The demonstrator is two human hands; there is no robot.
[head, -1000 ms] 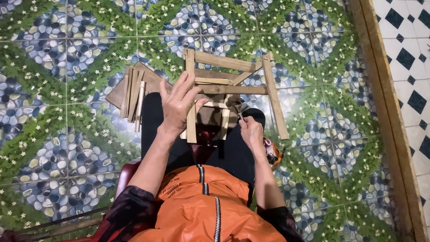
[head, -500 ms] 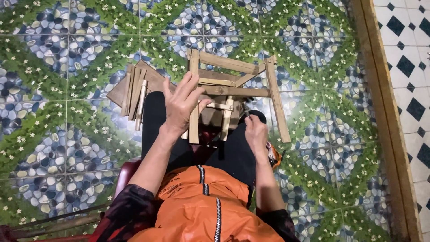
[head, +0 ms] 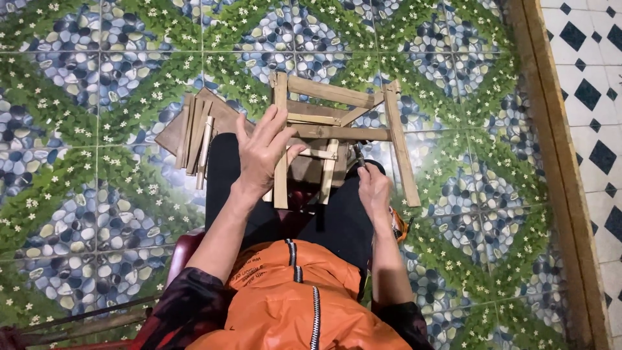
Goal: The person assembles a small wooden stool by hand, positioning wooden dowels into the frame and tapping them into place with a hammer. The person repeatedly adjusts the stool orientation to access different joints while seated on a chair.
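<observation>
Left hand [head: 262,152] rests on the bamboo frame [head: 337,133] across the lap, fingers spread, thumb against a slat. Right hand [head: 374,188], just beside the frame's lower edge, pinches a small dark tool [head: 357,155]. Loose bamboo strips [head: 194,136] lie left of the left hand on the floor.

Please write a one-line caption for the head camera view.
Seated person's left hand rests on a small bamboo frame while the right hand grips a tool.
</observation>
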